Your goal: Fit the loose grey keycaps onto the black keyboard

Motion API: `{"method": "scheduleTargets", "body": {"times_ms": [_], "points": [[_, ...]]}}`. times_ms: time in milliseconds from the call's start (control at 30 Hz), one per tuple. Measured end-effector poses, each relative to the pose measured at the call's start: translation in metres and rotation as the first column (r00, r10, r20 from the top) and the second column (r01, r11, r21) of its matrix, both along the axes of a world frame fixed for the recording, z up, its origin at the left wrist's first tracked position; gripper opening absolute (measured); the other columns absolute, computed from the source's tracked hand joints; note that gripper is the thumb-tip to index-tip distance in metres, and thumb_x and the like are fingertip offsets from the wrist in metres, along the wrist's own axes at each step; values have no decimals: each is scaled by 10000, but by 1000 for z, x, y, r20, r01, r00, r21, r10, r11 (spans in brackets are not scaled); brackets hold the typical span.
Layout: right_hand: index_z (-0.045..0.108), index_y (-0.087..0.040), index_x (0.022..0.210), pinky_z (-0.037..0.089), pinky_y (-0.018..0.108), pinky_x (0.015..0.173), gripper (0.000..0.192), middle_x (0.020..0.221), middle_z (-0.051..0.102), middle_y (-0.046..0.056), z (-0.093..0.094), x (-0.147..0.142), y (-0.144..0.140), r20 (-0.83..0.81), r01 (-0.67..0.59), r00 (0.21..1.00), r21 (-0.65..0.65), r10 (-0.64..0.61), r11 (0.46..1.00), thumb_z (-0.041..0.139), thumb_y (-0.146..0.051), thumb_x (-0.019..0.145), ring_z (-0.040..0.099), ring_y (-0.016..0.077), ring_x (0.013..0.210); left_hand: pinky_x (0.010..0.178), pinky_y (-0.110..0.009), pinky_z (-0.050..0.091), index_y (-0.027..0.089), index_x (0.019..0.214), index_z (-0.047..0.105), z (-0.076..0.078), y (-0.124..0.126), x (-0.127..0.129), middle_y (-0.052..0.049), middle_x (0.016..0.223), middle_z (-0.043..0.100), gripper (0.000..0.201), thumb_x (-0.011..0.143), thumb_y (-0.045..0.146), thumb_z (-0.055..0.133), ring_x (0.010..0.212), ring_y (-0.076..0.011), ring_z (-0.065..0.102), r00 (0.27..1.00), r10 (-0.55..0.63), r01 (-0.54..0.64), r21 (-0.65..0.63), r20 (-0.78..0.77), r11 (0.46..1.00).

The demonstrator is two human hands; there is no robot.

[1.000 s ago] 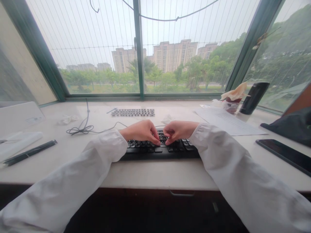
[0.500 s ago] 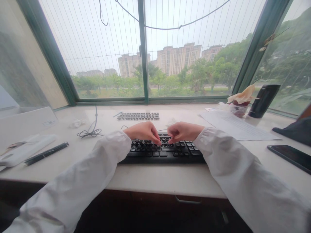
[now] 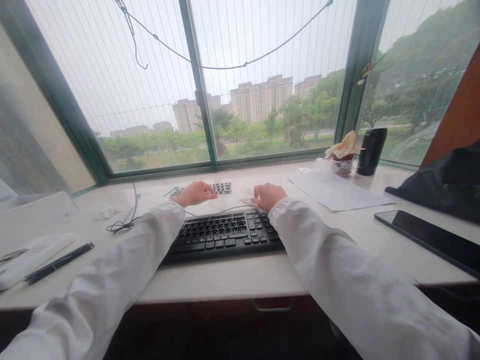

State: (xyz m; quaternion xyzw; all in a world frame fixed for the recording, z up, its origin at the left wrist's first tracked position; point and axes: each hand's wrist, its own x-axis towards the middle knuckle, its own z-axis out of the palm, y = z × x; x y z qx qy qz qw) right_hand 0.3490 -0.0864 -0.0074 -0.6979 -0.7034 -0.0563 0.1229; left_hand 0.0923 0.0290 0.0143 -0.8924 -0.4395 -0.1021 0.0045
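Keycaps (image 3: 222, 187) sit in a tray running left-right behind the keyboard (image 3: 225, 234), my loosely curled, empty left hand (image 3: 195, 193) nearest, right hand (image 3: 268, 195) fisted.

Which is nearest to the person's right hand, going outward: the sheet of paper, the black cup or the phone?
From the right hand:
1. Sheet of paper, just to its right on the desk.
2. Black cup, farther back by the window.
3. Phone, far right, near the desk's front edge.
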Motion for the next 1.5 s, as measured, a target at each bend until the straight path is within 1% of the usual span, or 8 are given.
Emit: {"method": "scheduleTargets", "body": {"times_ms": [267,633,800,967,1067,1167,1333,1500], "points": [[717,-214,968,466,380,784,310,1007,703,135,1,-3,-1,34,-3,999,29,2,1000,525,-432,860,650,277,934,753,-248,406,205,976,754,-9,60,65,-74,930,719,338,735,434,695,853,-193,607,986,2,6,47,-169,999],[718,-206,941,463,368,781,301,998,704,134,3,-7,-2,39,-19,999,47,17,999,530,-427,862,651,265,913,774,-253,426,188,921,759,-18,75,78,-83,921,724,290,703,375,721,872,-198,620,978,12,-4,41,-210,999],[719,-224,938,460,384,787,310,991,699,128,5,-6,-5,2,-11,1000,60,11,998,517,-446,864,643,279,926,689,-239,408,184,899,764,-5,53,75,-62,783,709,302,705,406,698,796,-183,607,989,6,0,38,-150,999],[722,-267,949,458,362,796,308,1044,702,94,7,-2,-3,-66,-9,998,37,12,999,528,-484,846,629,265,969,641,-238,380,226,930,758,16,0,56,-24,796,701,372,733,524,655,718,-147,584,993,-97,98,6,-68,995],[726,-263,937,458,355,794,308,1042,709,86,9,0,-2,-91,-18,996,14,19,1000,555,-492,823,628,262,975,661,-239,391,230,905,759,20,-39,42,-20,860,712,388,716,558,678,762,-151,599,952,-299,306,-201,69,931],[736,-235,925,452,333,807,323,1019,715,86,10,0,-2,-152,-87,985,-34,81,996,586,-495,807,630,241,954,792,-245,414,230,919,757,17,-71,34,-18,952,733,339,741,509,686,876,-164,633,913,-372,408,-367,168,836],[742,-190,906,423,279,754,358,888,711,56,18,-6,-5,-310,-388,897,-207,316,898,625,-507,787,601,186,833,776,-251,417,237,911,774,13,-92,36,-20,932,748,296,739,467,705,854,-169,647,886,-389,463,-447,251,766],[727,-169,889,367,271,689,472,761,647,24,23,-9,-10,-359,-479,859,-313,365,820,598,-606,768,524,157,732,730,-258,401,246,887,787,8,-91,34,-17,869,751,290,736,479,702,792,-161,633,898,-374,441,-456,233,773]]}}
